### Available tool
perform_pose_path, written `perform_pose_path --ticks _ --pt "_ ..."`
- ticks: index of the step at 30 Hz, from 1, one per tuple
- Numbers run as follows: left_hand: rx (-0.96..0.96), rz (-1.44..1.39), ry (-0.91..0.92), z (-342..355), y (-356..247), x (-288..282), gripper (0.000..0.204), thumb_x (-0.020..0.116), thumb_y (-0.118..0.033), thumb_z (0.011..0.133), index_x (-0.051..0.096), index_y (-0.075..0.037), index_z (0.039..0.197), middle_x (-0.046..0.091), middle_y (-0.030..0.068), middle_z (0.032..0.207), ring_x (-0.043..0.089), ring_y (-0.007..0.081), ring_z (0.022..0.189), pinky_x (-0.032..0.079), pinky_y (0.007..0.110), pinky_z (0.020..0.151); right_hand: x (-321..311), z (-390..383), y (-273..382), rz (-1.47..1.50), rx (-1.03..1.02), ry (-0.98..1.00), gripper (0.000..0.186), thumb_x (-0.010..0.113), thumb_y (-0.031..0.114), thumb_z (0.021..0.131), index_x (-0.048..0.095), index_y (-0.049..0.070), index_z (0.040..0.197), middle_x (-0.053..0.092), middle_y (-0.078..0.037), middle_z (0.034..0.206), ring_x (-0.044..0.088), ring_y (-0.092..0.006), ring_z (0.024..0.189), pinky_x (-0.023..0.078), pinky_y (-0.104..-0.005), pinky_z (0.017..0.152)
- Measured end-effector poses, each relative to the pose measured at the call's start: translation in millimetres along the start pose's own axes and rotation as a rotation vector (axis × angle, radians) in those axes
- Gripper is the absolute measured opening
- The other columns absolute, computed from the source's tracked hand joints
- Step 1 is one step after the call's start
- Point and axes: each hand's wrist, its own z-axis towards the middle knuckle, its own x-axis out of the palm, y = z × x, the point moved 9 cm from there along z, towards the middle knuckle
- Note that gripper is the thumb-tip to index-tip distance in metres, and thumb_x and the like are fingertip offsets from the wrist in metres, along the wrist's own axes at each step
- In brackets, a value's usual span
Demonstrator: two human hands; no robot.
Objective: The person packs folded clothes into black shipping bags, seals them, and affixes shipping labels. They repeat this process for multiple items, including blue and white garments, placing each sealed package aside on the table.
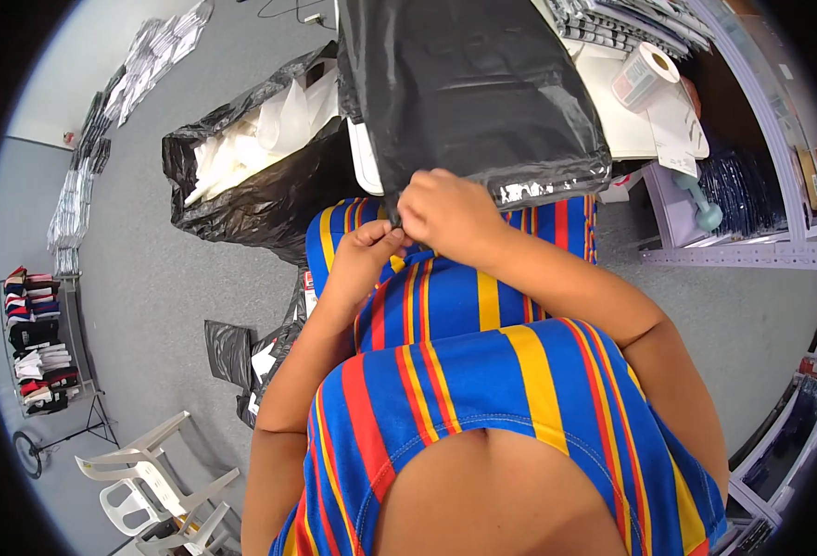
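A flat black plastic bag (473, 102), glossy and with a few creases, lies over the white table in front of me. Its near edge hangs towards my lap. At the near left corner of the plastic, my left hand (364, 258) is closed in a pinch on the edge. Close against it, my right hand (450, 215) also has its fingers curled round the same corner. The two hands nearly touch, and the fingers partly hide the bit of plastic between them. Beneath them is the striped blue cloth (408, 306) over my lap.
Left of the table stands an open black bin bag (251, 199) holding crumpled white plastic. To the right are a label roll (646, 74) and a purple shelf unit (733, 258). Stacked white chairs (149, 463) and a clothes rack (42, 343) stand further left.
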Motion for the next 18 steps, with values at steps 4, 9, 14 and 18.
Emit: perform_pose_path --ticks 4,9,14,18 --pt "-0.11 -0.125 -0.051 -2 28 -19 0.008 0.053 -0.012 0.081 0.057 -0.006 0.078 0.06 0.0025 0.077 0.052 0.0088 0.067 0.041 0.021 0.064 -91 -45 -105 0.289 0.544 -0.358 0.016 0.052 0.017 0.076 0.058 0.006 0.085 0.055 -0.007 0.083 0.054 -0.0186 0.075 0.042 -0.0287 0.067" --pt "-0.261 0.191 0.064 3 42 -26 0.015 0.054 -0.017 0.08 0.057 -0.004 0.074 0.058 0.0032 0.067 0.05 0.0078 0.059 0.042 0.023 0.056 -252 -361 -280 0.752 1.022 -1.507 0.032 0.051 0.021 0.08 0.048 0.004 0.107 0.052 -0.005 0.087 0.049 -0.0129 0.073 0.038 -0.0223 0.062" --pt "0.391 0.967 -0.02 -13 -98 3 0.025 0.058 -0.006 0.072 0.06 -0.006 0.097 0.057 0.0069 0.073 0.052 0.0129 0.059 0.043 0.024 0.055 -253 -241 -147 0.411 0.587 -1.363 0.017 0.05 0.014 0.082 0.053 0.003 0.095 0.046 0.001 0.071 0.04 -0.0066 0.058 0.033 -0.0198 0.05" --pt "0.875 0.504 0.205 -37 -186 100 0.034 0.057 0.003 0.071 0.055 -0.003 0.105 0.056 0.0046 0.08 0.052 0.0107 0.068 0.042 0.022 0.059 -182 -76 -15 0.442 -0.042 -0.771 0.007 0.059 0.009 0.076 0.058 0.004 0.081 0.049 -0.002 0.066 0.044 -0.0117 0.057 0.037 -0.0229 0.05"
